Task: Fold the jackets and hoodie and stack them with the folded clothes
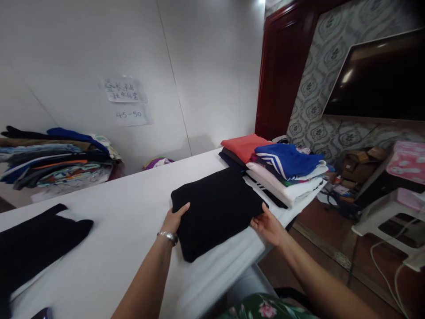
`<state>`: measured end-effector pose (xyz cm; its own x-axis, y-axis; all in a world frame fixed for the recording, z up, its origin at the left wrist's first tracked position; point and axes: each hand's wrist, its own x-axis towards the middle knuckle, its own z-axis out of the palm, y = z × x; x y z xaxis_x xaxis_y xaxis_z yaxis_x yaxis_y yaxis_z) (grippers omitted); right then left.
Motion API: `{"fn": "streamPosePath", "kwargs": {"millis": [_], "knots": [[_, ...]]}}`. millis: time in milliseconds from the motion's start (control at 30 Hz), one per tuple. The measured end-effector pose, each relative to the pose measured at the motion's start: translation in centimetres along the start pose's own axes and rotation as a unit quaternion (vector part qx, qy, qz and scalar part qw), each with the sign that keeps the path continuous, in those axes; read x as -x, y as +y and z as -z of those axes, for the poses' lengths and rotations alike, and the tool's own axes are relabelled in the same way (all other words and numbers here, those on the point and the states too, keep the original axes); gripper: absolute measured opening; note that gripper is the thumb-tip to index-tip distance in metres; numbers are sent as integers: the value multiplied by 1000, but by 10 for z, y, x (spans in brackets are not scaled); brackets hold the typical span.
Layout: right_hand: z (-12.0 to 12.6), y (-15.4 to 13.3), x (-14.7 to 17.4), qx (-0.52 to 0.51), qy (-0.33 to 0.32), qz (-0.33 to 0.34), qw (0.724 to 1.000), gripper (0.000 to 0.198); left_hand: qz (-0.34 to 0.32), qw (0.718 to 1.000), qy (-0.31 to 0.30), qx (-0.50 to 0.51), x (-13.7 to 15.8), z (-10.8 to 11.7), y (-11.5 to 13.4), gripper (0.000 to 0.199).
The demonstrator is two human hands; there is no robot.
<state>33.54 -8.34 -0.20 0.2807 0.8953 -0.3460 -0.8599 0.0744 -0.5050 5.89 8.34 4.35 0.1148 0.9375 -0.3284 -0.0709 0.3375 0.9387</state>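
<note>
A folded black garment (219, 208) is held between my two hands over the white table (129, 212). My left hand (175, 217) grips its left edge, thumb on top and fingers hidden underneath. At the right corner, my right hand (267, 223) pinches the cloth between thumb and fingers. The garment's far right side meets folded clothes, among them a black piece with white stripes (265, 192). Behind it sit a folded red garment (247, 146) and a blue one with white stripes (287, 159), both topping piles.
Another black garment (36, 243) lies spread at the table's left. A tall heap of clothes (63, 159) stands beyond the far edge. Paper signs (128, 99) hang on the wall. Right of the table are a white plastic stool (392, 221) and cardboard boxes (360, 164).
</note>
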Motion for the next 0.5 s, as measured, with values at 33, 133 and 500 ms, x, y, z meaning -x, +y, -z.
{"fn": "streamPosePath", "kwargs": {"millis": [33,133,500], "knots": [[-3,5,-1,-9,-7,-14,1000,16,7,1000,5,-1,3,6,1,42],[-15,19,-3,-16,-38,-51,998,25,39,999,19,1,14,22,0,35],[-43,53,-1,6,-73,-57,996,43,72,997,13,3,25,37,-5,29]]}}
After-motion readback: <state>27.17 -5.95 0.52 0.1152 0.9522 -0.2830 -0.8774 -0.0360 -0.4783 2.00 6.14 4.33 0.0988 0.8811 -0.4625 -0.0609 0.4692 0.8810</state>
